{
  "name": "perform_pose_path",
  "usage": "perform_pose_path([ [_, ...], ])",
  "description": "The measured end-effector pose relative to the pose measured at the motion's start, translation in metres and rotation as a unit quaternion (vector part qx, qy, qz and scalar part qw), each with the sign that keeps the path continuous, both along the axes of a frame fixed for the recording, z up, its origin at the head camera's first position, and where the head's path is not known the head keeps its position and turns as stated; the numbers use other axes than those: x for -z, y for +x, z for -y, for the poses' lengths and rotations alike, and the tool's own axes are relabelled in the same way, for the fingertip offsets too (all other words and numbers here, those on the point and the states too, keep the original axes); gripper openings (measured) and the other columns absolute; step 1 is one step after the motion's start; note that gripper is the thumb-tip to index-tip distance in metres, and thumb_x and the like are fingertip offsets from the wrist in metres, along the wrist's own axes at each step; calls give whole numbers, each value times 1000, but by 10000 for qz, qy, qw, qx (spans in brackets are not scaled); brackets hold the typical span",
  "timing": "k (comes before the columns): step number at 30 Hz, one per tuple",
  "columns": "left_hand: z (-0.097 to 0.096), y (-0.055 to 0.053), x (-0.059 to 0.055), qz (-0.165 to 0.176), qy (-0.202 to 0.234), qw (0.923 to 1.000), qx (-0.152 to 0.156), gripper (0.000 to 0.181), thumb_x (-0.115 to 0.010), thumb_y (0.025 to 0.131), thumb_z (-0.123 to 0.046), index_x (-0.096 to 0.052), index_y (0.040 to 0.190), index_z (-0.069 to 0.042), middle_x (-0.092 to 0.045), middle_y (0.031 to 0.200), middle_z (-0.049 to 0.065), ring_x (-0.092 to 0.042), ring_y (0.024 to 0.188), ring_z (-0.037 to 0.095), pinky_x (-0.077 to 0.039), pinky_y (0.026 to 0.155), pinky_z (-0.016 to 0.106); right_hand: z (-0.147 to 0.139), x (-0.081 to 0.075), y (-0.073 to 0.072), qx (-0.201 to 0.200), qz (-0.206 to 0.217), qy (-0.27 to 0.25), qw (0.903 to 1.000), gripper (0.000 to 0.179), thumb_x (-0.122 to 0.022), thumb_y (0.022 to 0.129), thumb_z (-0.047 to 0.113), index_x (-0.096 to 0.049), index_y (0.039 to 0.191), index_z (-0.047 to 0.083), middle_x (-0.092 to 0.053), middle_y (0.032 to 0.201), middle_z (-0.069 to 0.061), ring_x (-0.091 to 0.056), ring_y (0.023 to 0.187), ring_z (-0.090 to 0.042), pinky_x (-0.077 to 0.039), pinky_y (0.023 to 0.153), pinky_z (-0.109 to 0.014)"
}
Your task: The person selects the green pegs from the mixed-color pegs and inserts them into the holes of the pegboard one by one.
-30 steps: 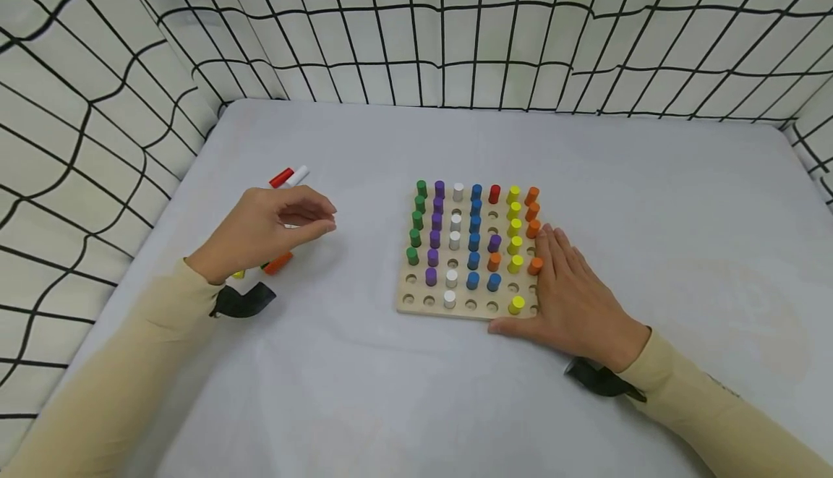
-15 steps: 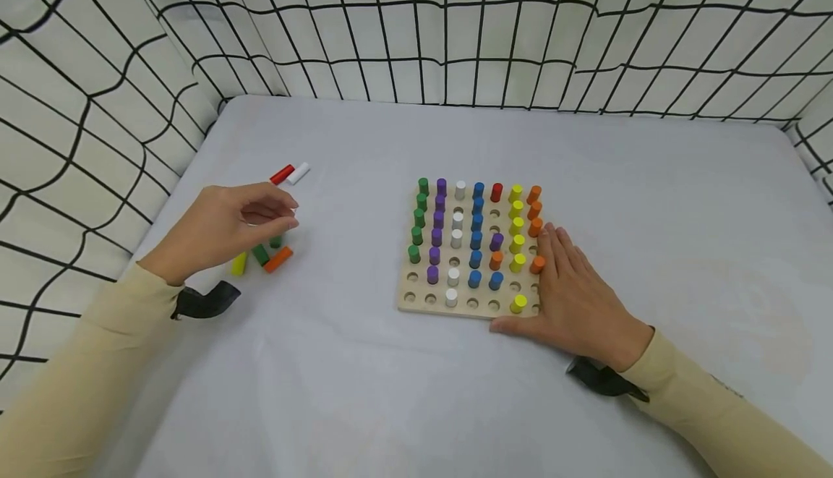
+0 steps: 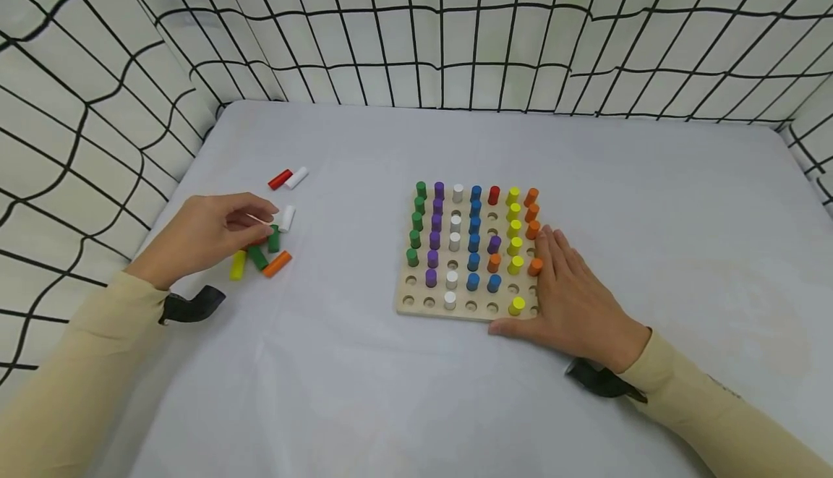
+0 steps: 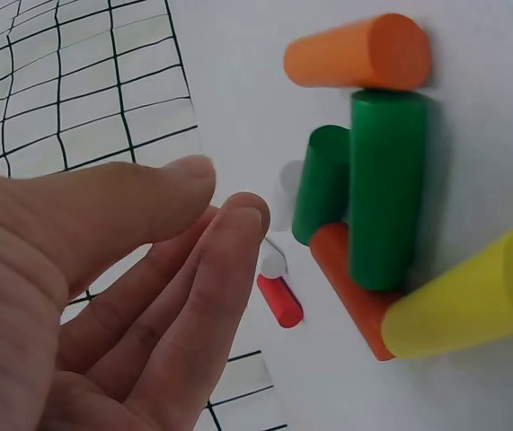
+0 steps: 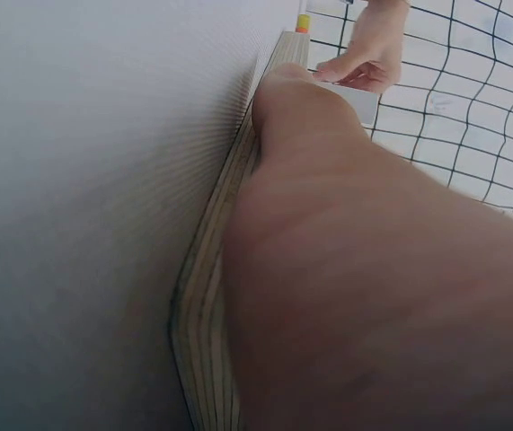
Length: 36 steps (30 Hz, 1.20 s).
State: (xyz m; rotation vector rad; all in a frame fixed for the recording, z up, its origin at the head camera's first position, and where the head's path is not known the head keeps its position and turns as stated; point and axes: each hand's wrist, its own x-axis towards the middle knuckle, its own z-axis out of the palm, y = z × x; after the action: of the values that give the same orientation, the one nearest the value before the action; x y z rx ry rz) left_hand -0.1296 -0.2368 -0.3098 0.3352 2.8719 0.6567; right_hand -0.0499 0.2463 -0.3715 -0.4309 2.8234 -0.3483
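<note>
Left hand (image 3: 202, 236) shifted beside loose pegs (image 3: 278, 264), fingers (image 4: 225, 287) released; right hand (image 3: 575, 297) outstretched against pegboard (image 3: 419, 306)

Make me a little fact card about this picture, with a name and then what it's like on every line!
Left hand: near the loose pegs, nothing seen between thumb and fingertips
Right hand: against the pegboard's right side, fingers straight
Pegboard: partly filled
Far-left column: green pegs
Mixed column: red, purple, orange, blue, with empty holes
Loose peg colours: yellow, orange, green, white, red
</note>
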Motion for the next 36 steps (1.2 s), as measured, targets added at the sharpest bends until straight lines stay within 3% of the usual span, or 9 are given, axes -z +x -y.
perform_pose_path([
  [4, 2, -2, 4, 190, -4, 9998, -29, 37, -77, 95, -25, -69, 129, -13, -75, 123, 13, -75, 106, 28, -50, 73, 4, 0, 2, 0, 13, -13, 20, 10000, 147, -51, 74, 97, 2, 161, -8, 1, 172, -30, -6, 161, -51, -18, 130, -65],
  [9, 3, -2, 8, 316, -102, 9994, -40, 40, -78, 93, -25, -68, 130, -13, -76, 123, 13, -76, 104, 27, -53, 71, 9, -1, 2, 0, 10, -21, 39, 10000, 147, -51, 74, 97, 2, 161, -9, 1, 172, -29, -6, 161, -50, -18, 130, -64],
  [21, 0, -4, 11, 15, -177, 9998, 44, 38, -81, 91, -20, -71, 123, -5, -78, 111, 15, -75, 98, 27, -49, 71, 3, -1, 1, 0, 3, -49, 47, 10000, 146, -52, 75, 96, 1, 161, -9, 1, 172, -30, -6, 161, -50, -20, 129, -66],
  [28, -4, -5, 10, 66, -324, 9995, -15, 42, -83, 89, -27, -72, 122, -4, -78, 110, 16, -75, 98, 28, -48, 71, 5, -1, 0, 1, -11, -97, 58, 9999, 146, -52, 75, 96, 1, 161, -9, 0, 172, -30, -6, 161, -50, -19, 129, -66],
  [33, -8, -7, 13, 201, -502, 9985, -39, 50, -84, 87, -39, -73, 122, -5, -79, 106, 14, -74, 98, 26, -55, 75, 20, -1, 0, 1, 21, -75, 27, 10000, 146, -53, 74, 96, 1, 161, -9, 0, 172, -30, -7, 161, -50, -19, 129, -66],
  [36, -9, -9, 16, 230, -556, 9982, 11, 48, -84, 88, -38, -73, 121, -5, -80, 104, 14, -75, 97, 26, -57, 75, 27, -1, 0, 1, 23, -63, 20, 10000, 146, -54, 74, 96, 1, 161, -9, -1, 172, -30, -7, 161, -50, -19, 129, -66],
])
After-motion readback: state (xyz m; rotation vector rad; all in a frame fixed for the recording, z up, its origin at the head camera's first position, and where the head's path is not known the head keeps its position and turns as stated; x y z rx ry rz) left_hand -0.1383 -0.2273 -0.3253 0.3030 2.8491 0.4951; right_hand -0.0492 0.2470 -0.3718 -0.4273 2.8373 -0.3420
